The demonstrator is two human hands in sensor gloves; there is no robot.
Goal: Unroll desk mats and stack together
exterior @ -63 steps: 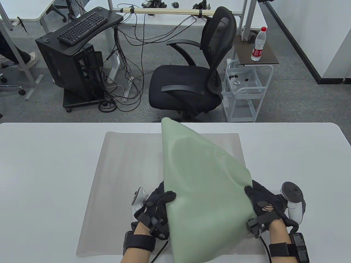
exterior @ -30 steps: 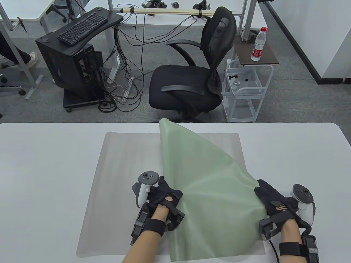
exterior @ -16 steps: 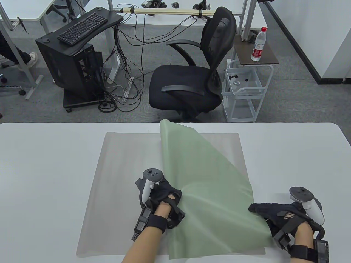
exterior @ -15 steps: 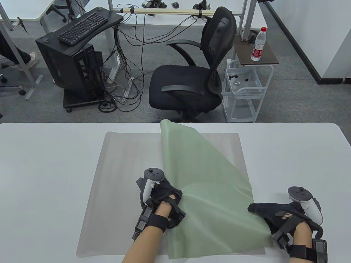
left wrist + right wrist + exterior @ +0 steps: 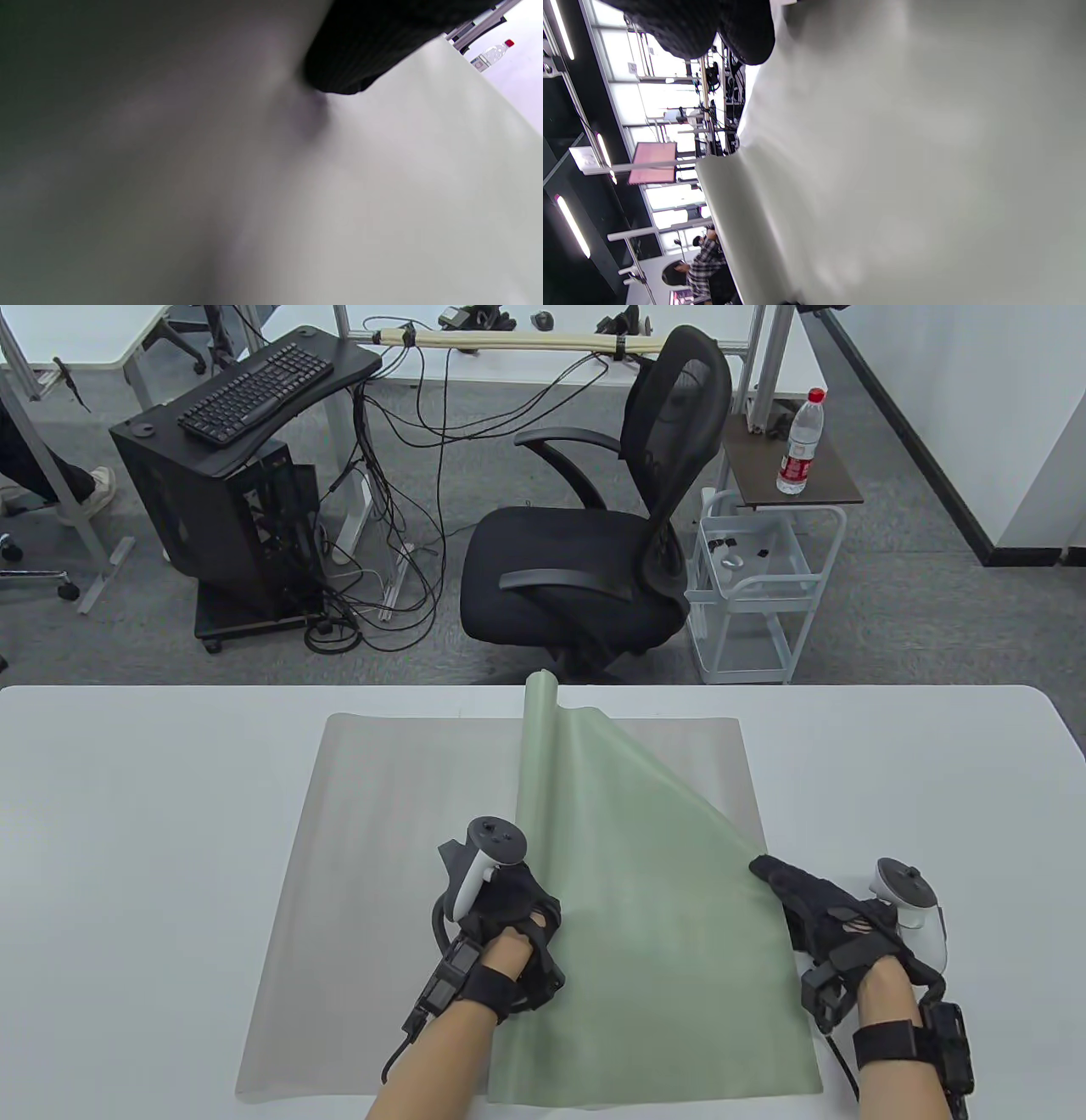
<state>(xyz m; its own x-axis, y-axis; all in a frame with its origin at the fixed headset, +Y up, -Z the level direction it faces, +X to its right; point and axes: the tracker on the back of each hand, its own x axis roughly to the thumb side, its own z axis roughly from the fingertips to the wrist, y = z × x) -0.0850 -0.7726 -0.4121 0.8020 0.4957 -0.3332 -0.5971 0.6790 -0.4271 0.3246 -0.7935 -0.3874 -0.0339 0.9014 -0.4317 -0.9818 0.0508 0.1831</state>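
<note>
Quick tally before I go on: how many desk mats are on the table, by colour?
Grey mat, flat on the table: 1
Green mat, lying on the grey one, far corner still curled: 1
Total: 2

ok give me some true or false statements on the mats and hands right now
1. The green mat lies on top of the grey mat. True.
2. The green mat is fully flat. False: its left edge is curled up in a roll that runs toward the far side of the table.
3. The left hand rests on the green mat's left edge. True.
4. The right hand is lifted far off the table, holding nothing near the mats. False: it is at the green mat's right edge.
5. A water bottle stands on the table with the mats. False: it stands on a small cart beyond the table.
</note>
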